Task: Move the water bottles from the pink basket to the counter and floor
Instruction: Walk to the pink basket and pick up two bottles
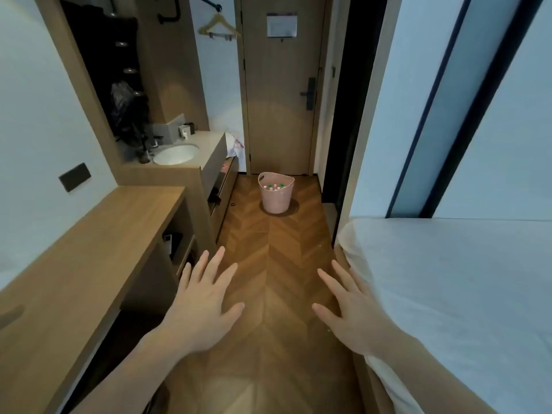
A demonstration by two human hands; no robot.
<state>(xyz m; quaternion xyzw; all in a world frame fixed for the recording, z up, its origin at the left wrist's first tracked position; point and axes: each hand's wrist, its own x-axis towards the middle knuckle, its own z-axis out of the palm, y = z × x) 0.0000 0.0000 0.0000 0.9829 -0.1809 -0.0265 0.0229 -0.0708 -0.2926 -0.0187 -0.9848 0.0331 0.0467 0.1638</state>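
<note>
Both hands, left [200, 306] and right [355, 316], spread flat, each grip empty. Open floor [277, 249] runs ahead between counter [98, 234] and bed [448, 279]. One basket [275, 198] far ahead; bottle count unclear.

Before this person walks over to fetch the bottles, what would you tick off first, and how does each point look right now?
1. Both hands free: ok. The left hand and right hand are spread open and hold nothing.
2. Pink basket upright: ok, it stands on the floor in front of the door.
3. Bottles inside: ok, several caps show above the rim; exact count cannot tell.
4. Path to the basket: ok, no object lies on the floor between hands and basket.
5. Room on the counter: ok, bare surface shows to the right of the sink.
6. Caps screwed tight: cannot tell, too small.
</note>
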